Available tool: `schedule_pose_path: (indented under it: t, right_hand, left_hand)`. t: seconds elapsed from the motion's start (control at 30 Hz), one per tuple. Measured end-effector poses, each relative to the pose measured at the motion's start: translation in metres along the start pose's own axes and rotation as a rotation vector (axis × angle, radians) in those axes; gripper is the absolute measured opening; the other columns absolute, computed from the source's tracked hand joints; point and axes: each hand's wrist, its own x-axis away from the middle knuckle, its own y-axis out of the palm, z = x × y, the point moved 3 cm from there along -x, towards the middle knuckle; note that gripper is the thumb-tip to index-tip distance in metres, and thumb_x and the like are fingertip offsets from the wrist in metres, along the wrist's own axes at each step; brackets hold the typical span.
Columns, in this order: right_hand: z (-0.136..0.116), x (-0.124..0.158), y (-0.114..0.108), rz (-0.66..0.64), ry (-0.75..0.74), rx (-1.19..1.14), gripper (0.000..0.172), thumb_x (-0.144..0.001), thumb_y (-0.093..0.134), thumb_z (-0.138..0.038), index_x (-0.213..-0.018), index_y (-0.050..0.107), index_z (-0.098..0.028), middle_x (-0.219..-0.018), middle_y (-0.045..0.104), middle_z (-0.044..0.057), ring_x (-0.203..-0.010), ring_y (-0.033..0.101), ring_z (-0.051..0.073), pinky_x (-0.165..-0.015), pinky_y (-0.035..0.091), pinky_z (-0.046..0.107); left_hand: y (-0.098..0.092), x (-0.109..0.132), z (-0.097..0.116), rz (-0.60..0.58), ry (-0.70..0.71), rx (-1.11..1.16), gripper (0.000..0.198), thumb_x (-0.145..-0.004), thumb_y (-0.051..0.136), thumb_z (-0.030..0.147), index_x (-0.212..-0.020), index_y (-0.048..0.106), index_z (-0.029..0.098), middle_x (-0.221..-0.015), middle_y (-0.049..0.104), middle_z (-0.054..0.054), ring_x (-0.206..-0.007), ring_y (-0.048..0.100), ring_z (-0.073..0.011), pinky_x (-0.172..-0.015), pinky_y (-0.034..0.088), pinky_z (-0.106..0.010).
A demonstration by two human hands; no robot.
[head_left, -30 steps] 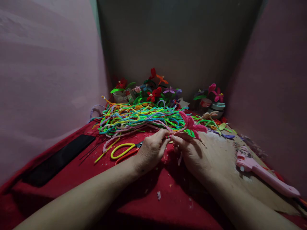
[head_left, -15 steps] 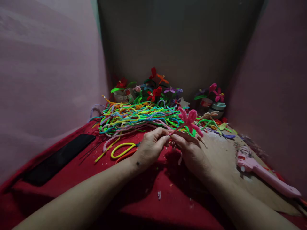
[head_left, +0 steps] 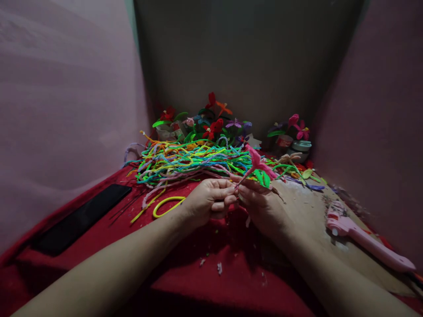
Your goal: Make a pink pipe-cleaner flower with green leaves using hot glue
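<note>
A pink fuzzy flower [head_left: 258, 165] tilts up and to the right on a thin pink stem. The lower end of that stem is pinched between the fingers of my left hand [head_left: 214, 198] and my right hand [head_left: 259, 202], whose fingertips meet near the middle of the view. Both hands are closed, and the very tip of the stem is hidden by the fingers. Just behind my right hand, green pipe-cleaner pieces [head_left: 263, 177] show under the flower. Beyond the hands lies a heap of multicoloured pipe cleaners [head_left: 194, 159].
Yellow-handled scissors [head_left: 158, 209] lie partly behind my left wrist. A black phone [head_left: 82, 218] is at the left. A pink glue gun [head_left: 366, 240] rests on a board [head_left: 307, 220] at the right. Finished flowers [head_left: 214, 127] and a jar [head_left: 299, 149] stand at the back.
The flower has turned, so its petals show more from the side. My left hand has rolled, showing more of its curled fingers, and now covers the scissors' orange handle.
</note>
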Motion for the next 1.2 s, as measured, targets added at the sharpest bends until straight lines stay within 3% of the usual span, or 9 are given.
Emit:
schedule_pose_path:
  t: [0.13, 0.27, 0.47, 0.63, 0.77, 1.03, 1.2]
  right_hand:
    - [0.002, 0.000, -0.002, 0.032, -0.013, 0.029, 0.018, -0.066, 0.070, -0.022, -0.084, 0.071, -0.020, -0.069, 0.066, 0.001, -0.060, 0.054, 0.011, -0.063, 0.042, 0.026]
    - [0.000, 0.000, -0.004, 0.087, -0.072, 0.020, 0.009, -0.062, 0.072, -0.022, -0.071, 0.071, -0.020, -0.068, 0.066, -0.001, -0.059, 0.054, 0.010, -0.063, 0.042, 0.027]
    - [0.001, 0.001, -0.006, 0.128, -0.053, -0.016, 0.010, -0.065, 0.069, -0.024, -0.075, 0.070, -0.022, -0.073, 0.067, 0.000, -0.063, 0.057, 0.012, -0.062, 0.043, 0.026]
    - [-0.004, 0.007, -0.002, 0.185, -0.046, 0.194, 0.018, -0.066, 0.067, -0.034, -0.079, 0.070, -0.021, -0.063, 0.062, -0.001, -0.046, 0.047, 0.011, -0.046, 0.037, 0.025]
    - [-0.008, 0.009, 0.001, 0.179, -0.103, 0.364, 0.020, -0.072, 0.062, -0.037, -0.084, 0.071, -0.023, -0.062, 0.060, -0.002, -0.052, 0.047, 0.012, -0.050, 0.037, 0.025]
    - [-0.005, 0.006, -0.002, 0.119, -0.129, 0.236, 0.017, -0.069, 0.065, -0.032, -0.081, 0.070, -0.021, -0.071, 0.064, 0.001, -0.069, 0.055, 0.015, -0.070, 0.042, 0.030]
    - [-0.010, 0.006, 0.000, 0.112, -0.148, 0.310, 0.012, -0.072, 0.063, -0.029, -0.078, 0.069, -0.020, -0.070, 0.062, 0.000, -0.068, 0.052, 0.014, -0.068, 0.041, 0.027]
  left_hand:
    - [-0.001, 0.001, 0.002, -0.088, -0.056, 0.045, 0.015, -0.075, 0.054, 0.018, -0.089, 0.056, 0.012, -0.050, 0.039, 0.008, -0.032, 0.013, 0.0015, -0.030, 0.012, -0.012]
    - [0.000, 0.000, 0.003, -0.080, -0.030, -0.020, 0.013, -0.077, 0.053, 0.022, -0.085, 0.055, 0.012, -0.054, 0.043, 0.007, -0.032, 0.015, 0.0014, -0.030, 0.015, -0.012]
    - [0.005, 0.002, 0.008, 0.221, 0.242, -0.583, 0.012, -0.075, 0.056, 0.025, -0.075, 0.057, 0.014, -0.058, 0.051, 0.003, -0.041, 0.040, -0.0039, -0.039, 0.031, -0.016]
    - [0.006, 0.005, 0.006, 0.391, 0.435, -0.857, 0.014, -0.078, 0.053, 0.026, -0.078, 0.063, 0.016, -0.059, 0.052, 0.003, -0.048, 0.042, -0.0055, -0.048, 0.034, -0.017]
    - [0.004, 0.003, 0.004, 0.350, 0.392, -0.702, 0.018, -0.080, 0.051, 0.030, -0.073, 0.059, 0.016, -0.054, 0.047, 0.005, -0.041, 0.041, -0.0043, -0.041, 0.033, -0.016]
    - [0.004, 0.002, 0.007, 0.207, 0.157, -0.367, 0.019, -0.077, 0.056, 0.033, -0.073, 0.055, 0.014, -0.053, 0.054, 0.005, -0.032, 0.043, -0.0023, -0.031, 0.029, -0.013]
    - [0.003, 0.000, 0.003, 0.118, 0.071, -0.204, 0.017, -0.078, 0.055, 0.032, -0.075, 0.053, 0.015, -0.046, 0.050, 0.007, -0.026, 0.035, -0.0026, -0.026, 0.031, -0.015]
